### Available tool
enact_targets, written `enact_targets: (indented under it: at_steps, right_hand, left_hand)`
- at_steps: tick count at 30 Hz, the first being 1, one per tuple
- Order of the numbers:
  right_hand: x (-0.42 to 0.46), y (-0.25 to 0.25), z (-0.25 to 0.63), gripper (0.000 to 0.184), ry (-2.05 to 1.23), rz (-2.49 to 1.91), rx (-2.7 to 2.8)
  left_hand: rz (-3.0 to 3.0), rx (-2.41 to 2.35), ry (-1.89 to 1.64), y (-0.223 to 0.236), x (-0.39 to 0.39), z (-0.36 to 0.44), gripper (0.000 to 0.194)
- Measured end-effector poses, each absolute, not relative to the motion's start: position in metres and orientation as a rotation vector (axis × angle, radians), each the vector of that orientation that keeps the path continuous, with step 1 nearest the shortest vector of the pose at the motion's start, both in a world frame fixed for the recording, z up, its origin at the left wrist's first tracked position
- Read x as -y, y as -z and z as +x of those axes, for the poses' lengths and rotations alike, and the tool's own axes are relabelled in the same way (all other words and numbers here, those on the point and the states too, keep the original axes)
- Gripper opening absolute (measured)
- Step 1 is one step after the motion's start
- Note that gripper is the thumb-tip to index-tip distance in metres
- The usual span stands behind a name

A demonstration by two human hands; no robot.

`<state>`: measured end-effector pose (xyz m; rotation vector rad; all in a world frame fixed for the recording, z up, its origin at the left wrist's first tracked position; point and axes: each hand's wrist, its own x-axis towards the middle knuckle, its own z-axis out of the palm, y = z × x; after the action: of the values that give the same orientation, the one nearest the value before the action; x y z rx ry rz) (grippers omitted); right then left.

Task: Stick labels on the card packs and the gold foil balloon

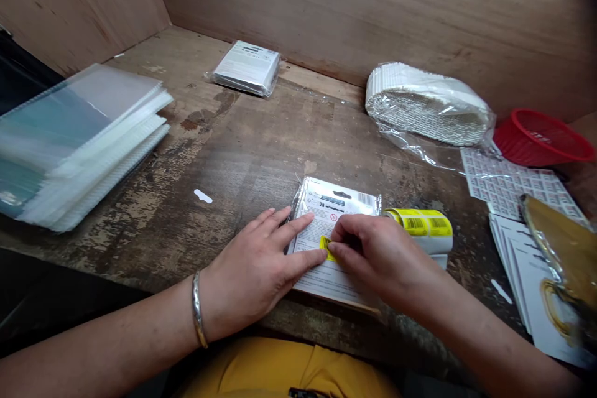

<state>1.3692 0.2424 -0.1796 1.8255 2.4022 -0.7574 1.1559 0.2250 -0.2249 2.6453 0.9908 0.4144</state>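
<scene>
I see a small yellow sticker [327, 247] pinched by the right hand [377, 255] against a foil-edged packet [333, 214]. The left hand [252, 267] lies open, flat on the packet, just beside it.

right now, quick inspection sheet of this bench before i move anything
surface: worn, stained wooden bench
job's things: foil-backed package lying flat, small yellow label on it, yellow label roll beside it
grips: left hand flat on the package; right hand pinching the label
clutter: clear plastic sleeves, bagged white paper stack, wrapped packet, barcode sheet, white cards, red basket
cables: nothing seen
surroundings: plywood walls behind the bench
</scene>
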Motion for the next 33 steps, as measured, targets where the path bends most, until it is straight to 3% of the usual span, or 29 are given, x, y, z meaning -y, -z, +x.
enact_targets:
  at_steps: [2, 5, 7, 10, 15, 20, 24, 29, 33]
  right_hand:
    - [-0.238, 0.180, 1.372, 0.013, 0.460, 1.905, -2.447]
    - [-0.225, 0.182, 1.379, 0.036, -0.112, 1.968, -2.598]
    - [-0.211, 0.188, 1.383, 0.030, -0.257, 1.812, -2.787]
    - [-0.185, 0.206, 1.387, 0.038, -0.252, 1.602, -2.897]
    - [-0.160, 0.223, 1.388, 0.056, -0.281, 1.844, -2.765]
    - [-0.161, 0.228, 1.392, 0.048, -0.171, 1.855, -2.820]
    - [-0.165, 0.240, 1.391, 0.054, -0.271, 2.153, -2.758]
    - [-0.170, 0.261, 1.391, 0.066, -0.540, 2.025, -2.844]
    - [-0.173, 0.281, 1.406, 0.066, -0.175, 1.942, -3.056]
  left_hand:
    - [2.651, -0.991, -0.388, 0.223, -0.226, 1.156, 0.035]
    - [2.639, -0.990, -0.384, 0.222, -0.226, 1.156, 0.033]
    - [2.622, -0.997, -0.392, 0.223, -0.227, 1.156, 0.032]
    - [2.600, -1.017, -0.395, 0.225, -0.227, 1.155, 0.033]
    - [2.575, -1.047, -0.320, 0.229, -0.229, 1.153, 0.047]
    - [2.403, -1.170, -0.326, 0.224, -0.228, 1.150, 0.049]
    - [1.877, -1.273, -0.591, 0.217, -0.222, 1.156, 0.070]
    - [1.425, -1.385, -0.920, 0.217, -0.216, 1.187, 0.065]
    - [1.034, -1.410, -1.115, 0.214, -0.199, 1.189, 0.067]
